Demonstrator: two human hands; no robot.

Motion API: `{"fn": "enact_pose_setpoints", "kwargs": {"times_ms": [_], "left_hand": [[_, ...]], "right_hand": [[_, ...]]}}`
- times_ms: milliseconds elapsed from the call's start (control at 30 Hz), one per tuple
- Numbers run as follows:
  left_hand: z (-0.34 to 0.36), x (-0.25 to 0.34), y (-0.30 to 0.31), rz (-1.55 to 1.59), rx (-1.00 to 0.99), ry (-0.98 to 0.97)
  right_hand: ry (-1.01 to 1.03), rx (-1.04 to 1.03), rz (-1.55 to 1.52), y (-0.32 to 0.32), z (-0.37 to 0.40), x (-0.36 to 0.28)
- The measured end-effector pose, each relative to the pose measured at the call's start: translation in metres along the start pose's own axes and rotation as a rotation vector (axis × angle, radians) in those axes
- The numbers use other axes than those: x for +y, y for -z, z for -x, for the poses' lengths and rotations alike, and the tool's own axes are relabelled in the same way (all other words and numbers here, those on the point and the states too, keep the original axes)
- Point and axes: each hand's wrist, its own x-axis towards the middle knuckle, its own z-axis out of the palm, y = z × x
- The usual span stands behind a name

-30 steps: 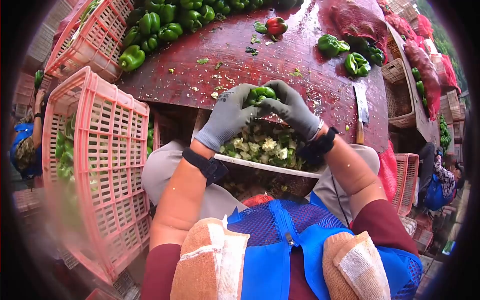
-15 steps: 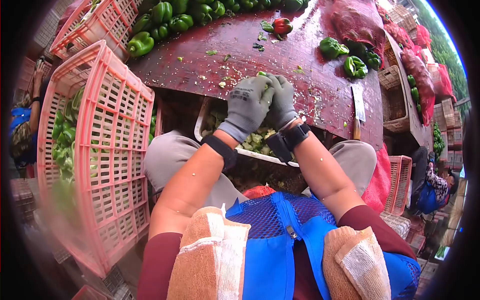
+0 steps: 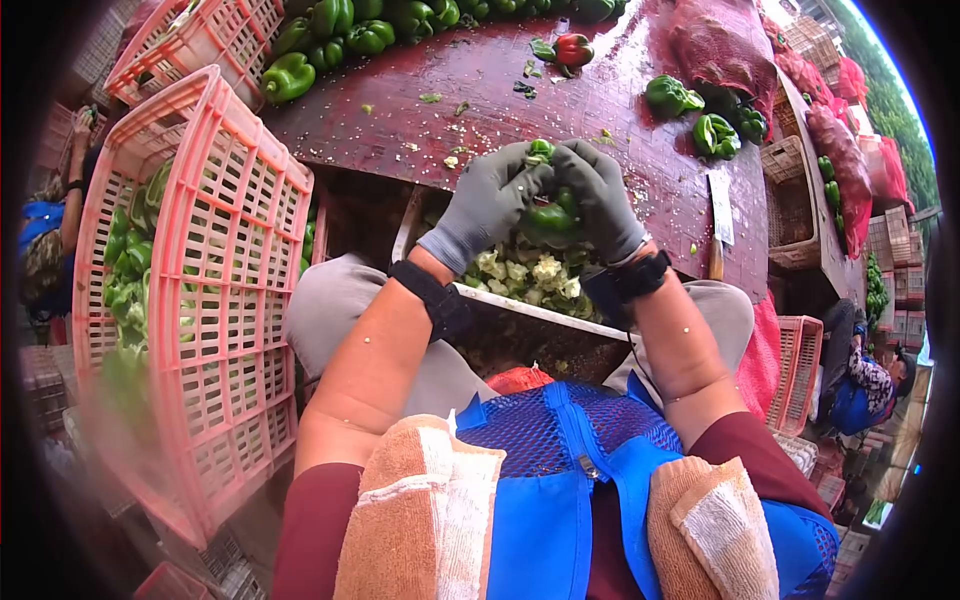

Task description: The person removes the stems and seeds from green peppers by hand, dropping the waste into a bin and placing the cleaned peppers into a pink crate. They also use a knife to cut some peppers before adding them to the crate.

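Observation:
Grey gloves cover both of my hands at the table's near edge. My left hand and my right hand are closed on a green bell pepper between them. A small green piece shows above it at the fingertips; whether it is joined to the pepper is hidden. Directly below is a white tray with pale pepper cores in it. To the right, a knife lies on the table, its wooden handle toward me.
The dark red table is strewn with seeds and scraps. Several green peppers line its far side; a red pepper and more green ones lie nearer. A pink crate stands at left, a red mesh sack at far right.
My hands have moved apart slightly and turned, and the green pepper between them has come into view. More of the pale cores in the tray shows. The knife has stayed put.

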Motion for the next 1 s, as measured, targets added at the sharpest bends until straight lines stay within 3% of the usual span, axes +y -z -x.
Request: {"fn": "enact_pose_setpoints", "kwargs": {"times_ms": [33, 100, 167, 200, 267, 300, 333, 367, 400, 433, 467, 500, 567, 600, 667, 700, 733, 833, 867, 933, 1000], "left_hand": [[0.001, 0.002, 0.002, 0.063, -0.027, 0.013], [0.003, 0.001, 0.004, 0.193, -0.018, 0.019], [0.004, -0.002, 0.007, 0.566, 0.116, 0.058], [0.005, -0.002, 0.012, 0.740, 0.189, 0.068], [-0.001, -0.007, 0.018, 0.565, 0.326, 0.085], [-0.005, -0.008, 0.012, 0.336, 0.301, 0.152], [-0.003, -0.011, 0.007, 0.112, 0.266, 0.207], [0.019, -0.048, 0.028, -0.475, 0.009, -0.135], [0.021, -0.058, 0.026, -0.673, -0.091, -0.179], [0.023, -0.067, 0.025, -0.860, -0.185, -0.244], [0.009, -0.027, 0.001, -0.677, -0.134, 0.020], [-0.002, 0.012, -0.022, -0.489, -0.085, 0.286], [-0.006, 0.001, -0.021, 0.040, -0.096, 0.544], [-0.004, -0.004, -0.014, -0.052, -0.137, 0.411], [-0.002, -0.009, -0.008, -0.296, -0.129, 0.202], [-0.003, -0.009, -0.010, -0.452, -0.085, 0.136], [-0.006, -0.025, -0.011, -0.252, -0.004, 0.279], [-0.011, -0.018, -0.014, -0.390, -0.120, 0.259], [-0.013, -0.018, -0.017, -0.401, -0.139, 0.262], [-0.018, -0.020, -0.023, -0.425, -0.169, 0.266], [-0.026, -0.007, -0.030, -0.416, -0.197, 0.352]], "right_hand": [[0.003, -0.063, 0.071, 0.006, 0.000, -0.007], [0.295, -0.164, 0.209, 0.016, -0.001, -0.013], [0.003, -0.167, -0.197, 0.028, -0.014, -0.016], [-0.061, -0.042, -0.477, 0.018, -0.024, -0.022], [-0.055, -0.347, -0.742, -0.005, -0.046, -0.068], [0.018, -0.357, -0.768, -0.033, -0.059, -0.088], [0.155, -0.351, -0.727, -0.080, -0.071, -0.106], [0.324, -0.352, -0.647, -0.127, -0.082, -0.122], [0.576, -0.320, -0.490, -0.178, -0.093, -0.132], [0.951, -0.174, -0.208, -0.230, -0.111, -0.130], [1.214, -0.011, -0.005, -0.266, -0.123, -0.123], [1.155, -0.015, -0.026, -0.253, -0.112, -0.124], [1.026, -0.024, -0.065, -0.218, -0.086, -0.125], [0.955, -0.034, -0.088, -0.198, -0.079, -0.124], [1.098, 0.233, 0.354, -0.113, -0.133, -0.081], [0.996, 0.270, 0.550, -0.060, -0.155, -0.058], [0.885, 0.371, 0.768, -0.004, -0.176, -0.022], [0.329, 0.586, 1.235, 0.148, -0.191, 0.002], [0.258, 0.695, 1.460, 0.198, -0.202, 0.025], [-0.135, 0.655, 1.558, 0.240, -0.185, 0.014], [-0.260, 0.421, 1.533, 0.301, -0.192, 0.050]]}}
